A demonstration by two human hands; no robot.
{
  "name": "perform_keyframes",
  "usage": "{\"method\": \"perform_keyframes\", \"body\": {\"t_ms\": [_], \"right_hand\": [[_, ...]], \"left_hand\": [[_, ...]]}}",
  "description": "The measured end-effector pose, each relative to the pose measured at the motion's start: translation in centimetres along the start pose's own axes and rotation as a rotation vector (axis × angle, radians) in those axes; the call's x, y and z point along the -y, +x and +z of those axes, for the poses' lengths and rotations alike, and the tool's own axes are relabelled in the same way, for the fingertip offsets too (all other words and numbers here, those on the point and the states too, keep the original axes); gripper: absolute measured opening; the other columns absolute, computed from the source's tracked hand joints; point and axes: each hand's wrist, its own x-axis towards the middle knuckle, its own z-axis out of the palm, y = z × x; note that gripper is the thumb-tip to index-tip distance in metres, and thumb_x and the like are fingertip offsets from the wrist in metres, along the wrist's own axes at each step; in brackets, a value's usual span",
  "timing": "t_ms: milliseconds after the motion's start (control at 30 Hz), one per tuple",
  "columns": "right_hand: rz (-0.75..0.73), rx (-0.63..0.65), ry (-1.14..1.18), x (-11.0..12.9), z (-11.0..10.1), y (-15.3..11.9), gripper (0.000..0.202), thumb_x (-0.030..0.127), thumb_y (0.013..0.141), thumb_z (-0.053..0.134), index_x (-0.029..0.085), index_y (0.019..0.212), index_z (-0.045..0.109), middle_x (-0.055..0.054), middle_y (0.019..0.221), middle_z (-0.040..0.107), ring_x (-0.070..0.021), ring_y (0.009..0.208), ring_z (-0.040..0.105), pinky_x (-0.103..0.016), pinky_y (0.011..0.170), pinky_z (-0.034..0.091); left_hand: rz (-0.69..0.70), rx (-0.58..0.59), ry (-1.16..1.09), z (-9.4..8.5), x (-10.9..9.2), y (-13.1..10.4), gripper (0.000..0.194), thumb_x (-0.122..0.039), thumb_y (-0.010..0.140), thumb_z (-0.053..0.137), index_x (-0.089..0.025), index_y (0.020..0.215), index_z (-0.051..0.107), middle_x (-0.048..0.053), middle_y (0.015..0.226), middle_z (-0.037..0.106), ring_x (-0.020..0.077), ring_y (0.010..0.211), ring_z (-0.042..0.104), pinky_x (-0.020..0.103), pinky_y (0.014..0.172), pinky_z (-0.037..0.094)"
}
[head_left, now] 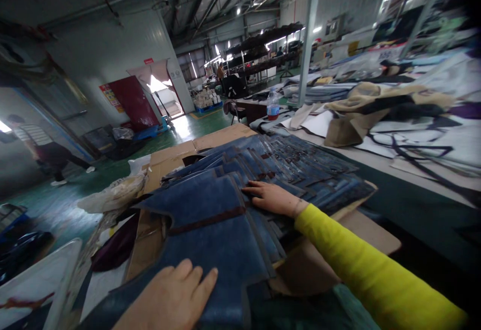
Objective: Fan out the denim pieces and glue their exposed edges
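Blue sheet pieces (210, 240), one crossed by a dark brown strip (208, 220), lie overlapped on cardboard (171, 157) in front of me. My left hand (169, 295) rests on the nearest blue piece at the bottom, its fingers apart and nothing in them. Farther up and to the right, my right hand (270, 198) lies on the right edge of the blue pieces. Its fingers are spread, palm down. More blue pieces (308, 165) are layered beyond it.
Fabric and brown material (349, 124) cover a table at the right. Near its left end stands a bottle (273, 104) with red liquid. Plastic wrap (112, 195) and a white tray (67, 275) are at the left. A person (45, 147) walks at the far left.
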Motion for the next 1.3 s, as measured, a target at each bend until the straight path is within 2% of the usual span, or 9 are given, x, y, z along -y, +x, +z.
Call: {"method": "perform_keyframes", "body": {"t_ms": [100, 267, 367, 500, 633, 733, 933, 1133, 1300], "right_hand": [[-0.001, 0.000, -0.003, 0.0, -0.1, 0.0, 0.050, 0.032, 0.085, 0.043, 0.023, 0.133, 0.048, -0.009, 0.139, 0.040, -0.0258, 0.127, 0.038, -0.038, 0.105, 0.032], [-0.003, 0.018, -0.020, 0.2, -0.3, 0.0, 0.050, 0.033, 0.085, 0.042, 0.022, 0.134, 0.047, -0.011, 0.141, 0.038, -0.0262, 0.126, 0.039, -0.039, 0.104, 0.032], [-0.003, 0.018, -0.028, 0.3, -0.4, -0.1, 0.050, 0.033, 0.086, 0.041, 0.022, 0.134, 0.047, -0.011, 0.141, 0.038, -0.0256, 0.127, 0.038, -0.038, 0.105, 0.032], [0.008, 0.020, -0.019, 0.4, -0.5, -0.1, 0.049, 0.031, 0.085, 0.042, 0.022, 0.133, 0.048, -0.010, 0.141, 0.038, -0.0265, 0.126, 0.039, -0.039, 0.104, 0.032], [0.016, 0.029, -0.012, 0.5, -0.6, -0.2, 0.049, 0.031, 0.085, 0.043, 0.023, 0.134, 0.048, -0.011, 0.142, 0.037, -0.0271, 0.126, 0.040, -0.040, 0.104, 0.033], [0.015, 0.020, -0.007, 0.7, -0.7, -0.3, 0.049, 0.030, 0.085, 0.044, 0.022, 0.133, 0.049, -0.012, 0.141, 0.037, -0.0274, 0.125, 0.040, -0.041, 0.104, 0.033], [-0.005, 0.003, -0.021, 0.7, -0.6, -0.4, 0.048, 0.029, 0.085, 0.044, 0.022, 0.132, 0.050, -0.011, 0.140, 0.039, -0.0270, 0.125, 0.041, -0.040, 0.104, 0.033], [-0.005, 0.013, -0.010, 0.6, -0.6, -0.3, 0.049, 0.030, 0.085, 0.044, 0.022, 0.133, 0.048, -0.012, 0.141, 0.038, -0.0269, 0.126, 0.039, -0.041, 0.104, 0.032], [0.022, 0.025, 0.003, 0.8, -0.9, -0.4, 0.049, 0.030, 0.085, 0.045, 0.023, 0.133, 0.048, -0.011, 0.141, 0.037, -0.0265, 0.126, 0.040, -0.041, 0.104, 0.032]], "left_hand": [[0.064, 0.046, 0.053, 2.3, -0.9, -0.4, 0.049, -0.012, 0.086, 0.038, -0.020, 0.134, 0.043, 0.011, 0.113, 0.063, 0.0213, 0.093, 0.059, 0.029, 0.073, 0.052], [0.139, 0.178, -0.191, -0.1, 1.0, 0.3, 0.052, -0.043, 0.086, 0.049, -0.024, 0.133, 0.043, 0.008, 0.132, 0.050, 0.0249, 0.110, 0.055, 0.035, 0.088, 0.050], [0.089, 0.092, -0.374, -0.3, 4.4, 2.8, 0.052, -0.052, 0.086, 0.045, -0.029, 0.133, 0.042, 0.002, 0.135, 0.048, 0.0194, 0.121, 0.047, 0.033, 0.103, 0.038], [-0.223, -0.141, -0.197, 3.1, 10.8, 8.9, 0.056, -0.040, 0.085, 0.051, -0.019, 0.135, 0.039, 0.010, 0.141, 0.039, 0.0232, 0.129, 0.037, 0.040, 0.109, 0.028], [-0.324, -0.002, -0.193, 5.9, 14.6, 14.3, 0.074, -0.035, 0.074, 0.064, -0.014, 0.137, 0.032, 0.014, 0.142, 0.034, 0.0246, 0.129, 0.036, 0.035, 0.107, 0.031], [-0.336, 0.029, -0.182, 6.4, 14.8, 16.1, 0.063, -0.035, 0.070, 0.066, -0.016, 0.127, 0.045, 0.012, 0.135, 0.040, 0.0247, 0.124, 0.041, 0.034, 0.103, 0.035], [-0.369, 0.091, -0.136, 6.0, 14.2, 17.2, 0.032, -0.031, 0.072, 0.064, -0.017, 0.101, 0.059, 0.009, 0.107, 0.059, 0.0228, 0.100, 0.058, 0.032, 0.087, 0.046], [-0.294, -0.053, -0.007, 3.8, 13.2, 18.7, 0.021, -0.023, 0.081, 0.052, -0.022, 0.102, 0.058, 0.008, 0.110, 0.053, 0.0258, 0.111, 0.047, 0.042, 0.091, 0.041], [-0.213, -0.072, 0.069, 4.8, 12.8, 19.7, 0.021, -0.021, 0.079, 0.055, -0.022, 0.100, 0.060, 0.007, 0.121, 0.048, 0.0258, 0.110, 0.045, 0.041, 0.085, 0.044]]}}
